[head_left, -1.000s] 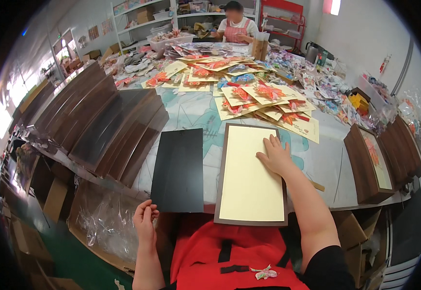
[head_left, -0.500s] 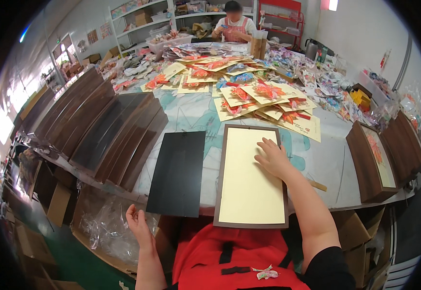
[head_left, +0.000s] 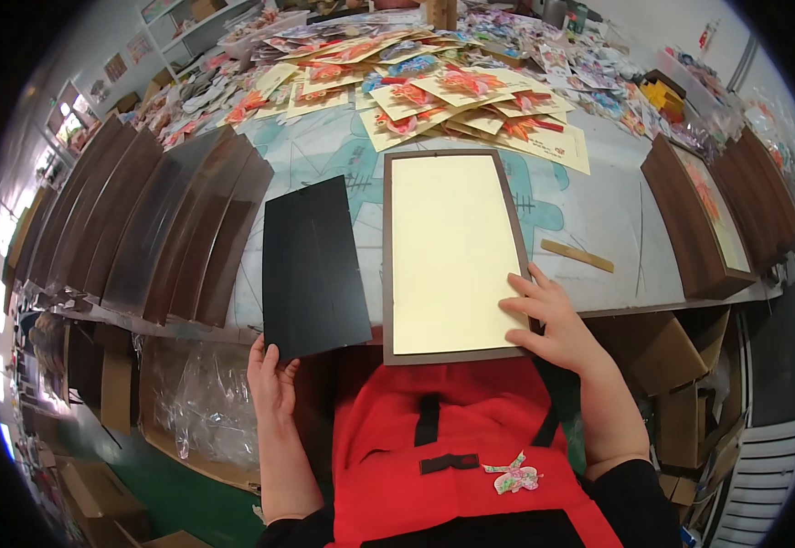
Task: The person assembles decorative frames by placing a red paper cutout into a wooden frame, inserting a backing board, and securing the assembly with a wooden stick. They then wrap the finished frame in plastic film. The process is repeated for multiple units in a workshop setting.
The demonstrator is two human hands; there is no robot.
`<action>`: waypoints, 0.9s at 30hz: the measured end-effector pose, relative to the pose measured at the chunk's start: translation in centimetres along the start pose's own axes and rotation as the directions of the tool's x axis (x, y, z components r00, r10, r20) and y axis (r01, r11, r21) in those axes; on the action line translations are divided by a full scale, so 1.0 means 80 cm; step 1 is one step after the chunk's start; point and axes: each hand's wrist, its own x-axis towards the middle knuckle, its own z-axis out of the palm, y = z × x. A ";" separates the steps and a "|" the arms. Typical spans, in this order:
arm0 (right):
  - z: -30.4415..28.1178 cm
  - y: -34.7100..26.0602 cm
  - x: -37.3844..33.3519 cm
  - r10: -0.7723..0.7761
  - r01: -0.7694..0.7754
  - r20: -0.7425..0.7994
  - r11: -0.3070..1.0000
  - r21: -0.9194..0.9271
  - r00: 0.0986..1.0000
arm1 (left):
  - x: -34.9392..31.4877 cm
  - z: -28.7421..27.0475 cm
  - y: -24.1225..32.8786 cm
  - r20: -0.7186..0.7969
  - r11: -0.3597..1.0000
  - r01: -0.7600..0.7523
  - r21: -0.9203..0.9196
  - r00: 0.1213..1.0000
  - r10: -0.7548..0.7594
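A dark brown picture frame [head_left: 387, 265] lies before me with its near end at the table's front edge, a blank cream panel [head_left: 452, 247] inside it. My right hand [head_left: 551, 324] rests on the frame's right edge, fingers spread, the tips on the panel. To the left a thin black board [head_left: 313, 265] lies slightly turned, its near end out over the table edge. At its near left corner my left hand [head_left: 274, 379] pinches it, thumb on top; the fingertips below are partly hidden.
Brown frames [head_left: 155, 219] stand in a row at the left; more frames [head_left: 694, 219] stand at the right. A flat wooden strip [head_left: 577, 256] lies right of my frame. Cream cards with orange decorations [head_left: 471, 87] are piled beyond. A cardboard box with clear plastic [head_left: 206, 402] sits below left.
My left hand has come up to the black board's corner, and the board has turned a little. My right hand has slid from the panel's upper part to its lower right edge. The view has tilted down.
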 end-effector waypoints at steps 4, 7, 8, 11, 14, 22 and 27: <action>0.017 -0.003 0.004 0.022 -0.025 -0.090 0.999 -0.030 0.996 | -0.002 -0.004 0.002 0.055 0.990 -0.017 -0.139 0.998 0.025; 0.013 -0.014 0.010 -0.001 -0.010 -0.151 0.998 -0.068 0.988 | -0.015 0.007 0.013 0.061 0.968 -0.036 -0.250 0.997 0.053; 0.014 -0.016 0.009 -0.037 0.025 -0.210 0.998 -0.059 0.977 | -0.022 0.014 0.018 0.090 0.966 -0.044 -0.253 0.994 0.069; 0.011 -0.050 0.013 0.143 -0.043 -0.215 0.911 0.410 0.966 | -0.051 0.042 0.028 0.206 0.964 -0.065 -0.256 0.971 0.120; 0.021 -0.080 0.025 0.127 -0.033 -0.035 0.491 0.870 0.991 | -0.079 0.084 0.026 0.382 0.969 -0.044 -0.242 0.914 0.136; -0.003 -0.050 0.025 0.331 0.050 -0.158 0.312 0.949 0.930 | -0.083 0.132 -0.004 0.634 0.914 -0.370 0.165 0.750 0.189; 0.003 -0.023 0.042 0.447 -0.061 -0.153 0.428 0.902 0.881 | -0.060 0.128 -0.030 0.641 0.872 -0.388 0.300 0.758 0.117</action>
